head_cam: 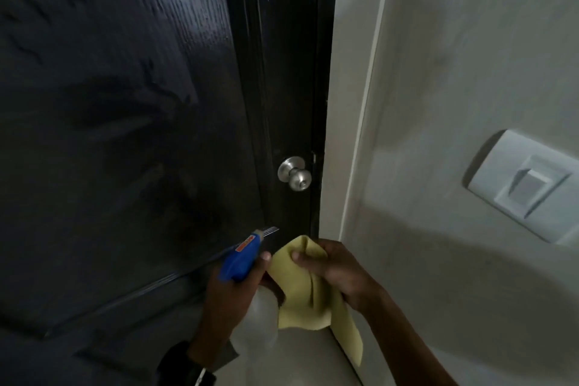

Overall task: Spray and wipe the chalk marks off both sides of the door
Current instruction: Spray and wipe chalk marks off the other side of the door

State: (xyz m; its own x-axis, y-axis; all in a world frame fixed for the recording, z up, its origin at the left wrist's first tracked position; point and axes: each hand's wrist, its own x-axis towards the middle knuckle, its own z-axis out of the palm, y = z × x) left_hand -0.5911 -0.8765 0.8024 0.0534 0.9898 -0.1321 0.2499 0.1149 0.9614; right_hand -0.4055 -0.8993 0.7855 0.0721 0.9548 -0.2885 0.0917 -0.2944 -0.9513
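Dim light falls on a pale wall [470, 41] bearing a white switch [526, 186].

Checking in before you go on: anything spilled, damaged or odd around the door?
Nothing stands out. The dark wood-grain door shows only smeary streaks, its round silver knob sits intact, and the hands hold the blue-topped spray bottle and the yellow cloth.

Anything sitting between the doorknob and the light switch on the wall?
In the head view, only the dark door's edge, the white door frame trim and bare wall lie between the doorknob and the light switch.
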